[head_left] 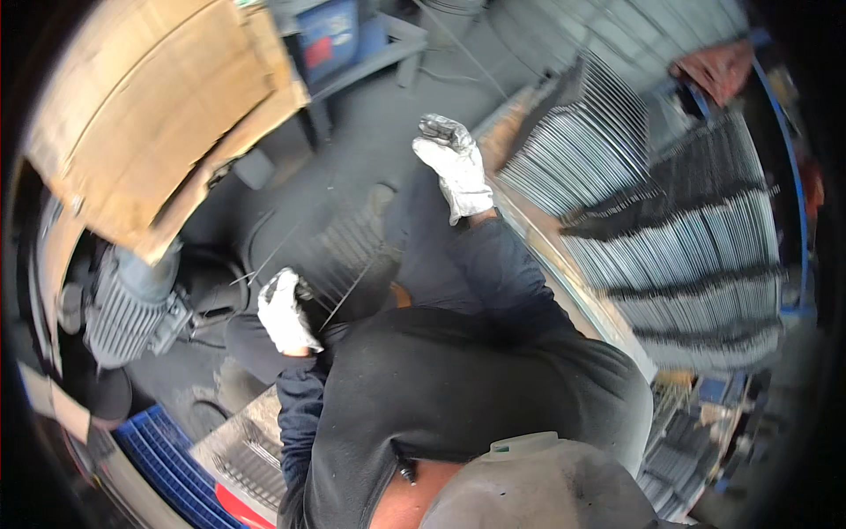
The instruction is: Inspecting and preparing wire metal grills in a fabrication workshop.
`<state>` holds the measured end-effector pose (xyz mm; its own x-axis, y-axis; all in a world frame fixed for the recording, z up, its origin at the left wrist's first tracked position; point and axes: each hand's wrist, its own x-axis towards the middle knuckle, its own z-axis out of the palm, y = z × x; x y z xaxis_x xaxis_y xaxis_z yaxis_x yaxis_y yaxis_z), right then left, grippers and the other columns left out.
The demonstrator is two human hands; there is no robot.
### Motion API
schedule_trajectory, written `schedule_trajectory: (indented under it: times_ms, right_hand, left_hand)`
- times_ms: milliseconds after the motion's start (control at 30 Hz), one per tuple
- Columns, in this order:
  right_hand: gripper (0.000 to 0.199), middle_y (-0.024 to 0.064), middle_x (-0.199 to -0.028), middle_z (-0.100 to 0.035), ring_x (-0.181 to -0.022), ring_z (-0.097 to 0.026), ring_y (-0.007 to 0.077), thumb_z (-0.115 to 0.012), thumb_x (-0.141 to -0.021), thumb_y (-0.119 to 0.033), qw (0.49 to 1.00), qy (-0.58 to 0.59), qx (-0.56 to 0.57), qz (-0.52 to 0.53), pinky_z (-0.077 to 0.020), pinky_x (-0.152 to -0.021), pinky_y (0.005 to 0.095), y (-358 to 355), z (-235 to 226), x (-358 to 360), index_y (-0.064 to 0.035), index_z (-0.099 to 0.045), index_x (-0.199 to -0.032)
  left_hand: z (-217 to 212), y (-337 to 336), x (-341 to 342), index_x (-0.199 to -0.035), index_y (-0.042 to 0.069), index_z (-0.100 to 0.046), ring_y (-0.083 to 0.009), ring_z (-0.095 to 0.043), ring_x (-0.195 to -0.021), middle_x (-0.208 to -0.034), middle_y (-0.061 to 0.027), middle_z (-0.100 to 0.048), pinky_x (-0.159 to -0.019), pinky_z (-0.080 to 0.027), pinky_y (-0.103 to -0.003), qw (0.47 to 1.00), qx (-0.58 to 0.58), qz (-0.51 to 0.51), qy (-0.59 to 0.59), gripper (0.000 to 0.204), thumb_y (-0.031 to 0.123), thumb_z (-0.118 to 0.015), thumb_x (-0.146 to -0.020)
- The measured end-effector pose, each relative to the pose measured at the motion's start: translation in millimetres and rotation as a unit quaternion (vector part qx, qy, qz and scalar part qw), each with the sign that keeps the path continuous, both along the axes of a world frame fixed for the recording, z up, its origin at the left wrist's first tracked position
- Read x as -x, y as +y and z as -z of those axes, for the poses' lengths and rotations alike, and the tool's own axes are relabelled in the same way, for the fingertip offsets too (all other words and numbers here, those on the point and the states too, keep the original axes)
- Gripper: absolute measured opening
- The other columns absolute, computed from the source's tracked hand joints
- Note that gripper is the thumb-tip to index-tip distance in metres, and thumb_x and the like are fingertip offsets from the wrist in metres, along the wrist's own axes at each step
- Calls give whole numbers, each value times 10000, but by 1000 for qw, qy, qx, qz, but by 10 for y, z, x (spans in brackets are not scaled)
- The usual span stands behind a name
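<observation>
My left hand [287, 310], in a white glove with dark finger parts, is at left centre beside my knee. Its fingers curl inward, and what they close on, if anything, is hidden. Just right of it shows a blurred grid of thin metal bars [345, 275]; whether the hand touches it I cannot tell. My right hand [456, 167], gloved alike, is raised farther out with fingers loosely bent and nothing visible in them. It is nearest to a stack of thin ribbed metal pieces [573, 141], apart from it.
More rows of stacked metal pieces [683, 256] fill the bench at right. A large cardboard box [159, 115] stands at far left, above a grey finned motor [132, 309]. A blue grate [163, 458] is at lower left. A dark red cloth [716, 72] lies at far right.
</observation>
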<state>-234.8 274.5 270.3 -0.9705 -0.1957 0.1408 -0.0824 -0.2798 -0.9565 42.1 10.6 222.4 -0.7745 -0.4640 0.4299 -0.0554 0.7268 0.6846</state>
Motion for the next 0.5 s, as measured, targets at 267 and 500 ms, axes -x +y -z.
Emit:
schedule_trajectory:
  times_ms: [267, 500]
  right_hand:
    - [488, 145, -1098, -769, -1020, -735, 282, -815, -872, -324, 873, 37, -487, -9, -573, -918, 361, 1510, -539, -768, -5, -717, -1228]
    - [708, 202, -1600, -479, -1448, -492, 375, -694, -962, -409, 596, 141, -790, 28, -407, -1189, 487, 1873, -46, -1084, -92, -483, -1559]
  left_hand:
    - [89, 211, 295, -1003, -30, -735, -130, -657, -787, -876, -32, -721, -753, -520, -285, 886, -456, -82, -20, 156, 123, -706, -1010]
    - [330, 335, 395, -994, -28, -732, -152, -607, -764, -856, -49, -690, -723, -479, -308, 905, -418, -15, -84, 253, 162, -591, -1085]
